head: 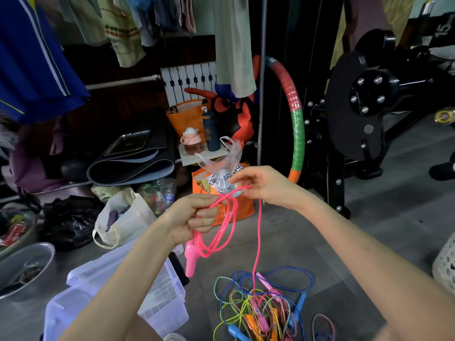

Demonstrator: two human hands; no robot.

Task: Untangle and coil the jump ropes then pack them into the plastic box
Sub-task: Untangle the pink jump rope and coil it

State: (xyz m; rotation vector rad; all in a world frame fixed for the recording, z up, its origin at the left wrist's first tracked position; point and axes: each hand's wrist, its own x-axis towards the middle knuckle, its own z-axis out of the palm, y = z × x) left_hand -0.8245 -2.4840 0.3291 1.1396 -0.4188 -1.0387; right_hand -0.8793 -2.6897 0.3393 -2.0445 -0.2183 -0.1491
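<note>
**Left hand.** The left hand (pixel 194 215) is at the centre of the frame, raised above the floor (pixel 320 242). Its fingers are curled closed around several gathered loops of the pink jump rope (pixel 259 232). The loops hang below and to the right of the fist. One pink handle (pixel 190 260) hangs straight down just under this hand.

**Right hand.** The right hand (pixel 266 188) is just right of and slightly above the left hand. Thumb and fingertips are drawn together, pinching a single strand of the same rope. A short length of rope spans the gap between the two hands. From the right hand a strand drops vertically to the floor.

**Remaining ropes.** A tangled pile of jump ropes (pixel 261 306) lies on the floor at lower centre, containing blue, green, yellow, orange and striped cords with several handles. The hanging pink strand enters this pile. It appears to end at a second pink handle there, but the tangle prevents confirmation.

**Container.** The plastic box (pixel 160 303) stands on the floor at lower left, beside the pile and partly hidden by the left forearm. It is clear-walled. No rope is visible inside it.

**Surroundings.** An orange bag (pixel 242 211) stands behind the hands. A hula hoop (pixel 296 119) leans upright at centre right.
</note>
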